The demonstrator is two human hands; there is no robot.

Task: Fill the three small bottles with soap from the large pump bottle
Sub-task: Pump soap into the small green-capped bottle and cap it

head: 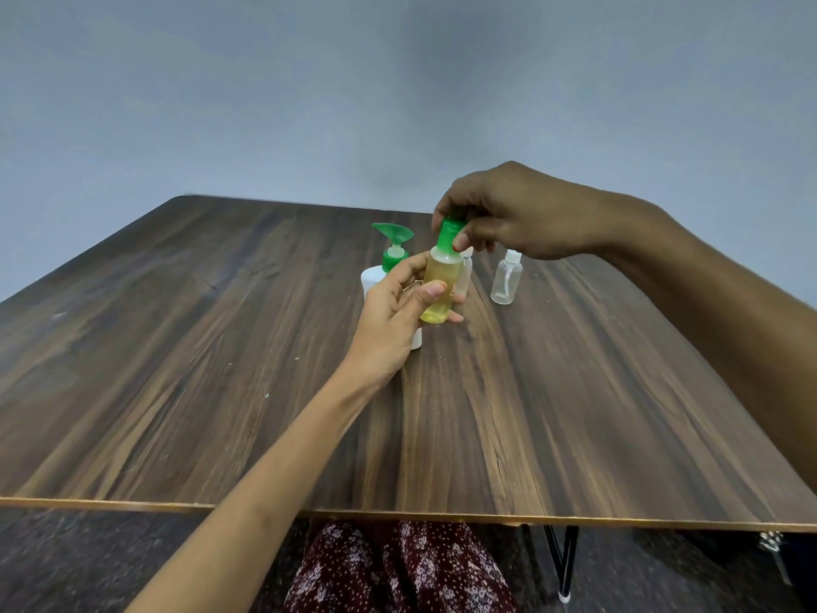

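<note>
The left hand [400, 311] is wrapped around a small bottle [440, 287] and holds it up above the table [177, 347], near the middle. The bottle is full of yellow soap. The right hand [508, 214] comes from above and pinches the bottle's green cap [448, 234] with its fingertips. I think the cap is being twisted, but I cannot tell if it is going on or coming off.

So one small bottle looks filled. A clear small bottle [506, 278] stands on the table to the right, and it looks empty. Another small bottle [466, 269] peeks out just behind the held one. I cannot see if there is soap in it. At least one bottle is left to fill, maybe two.

The big pump bottle [384, 269] is white with a green pump. It stands just to the left, behind the left hand, so most of it is hidden.
</note>
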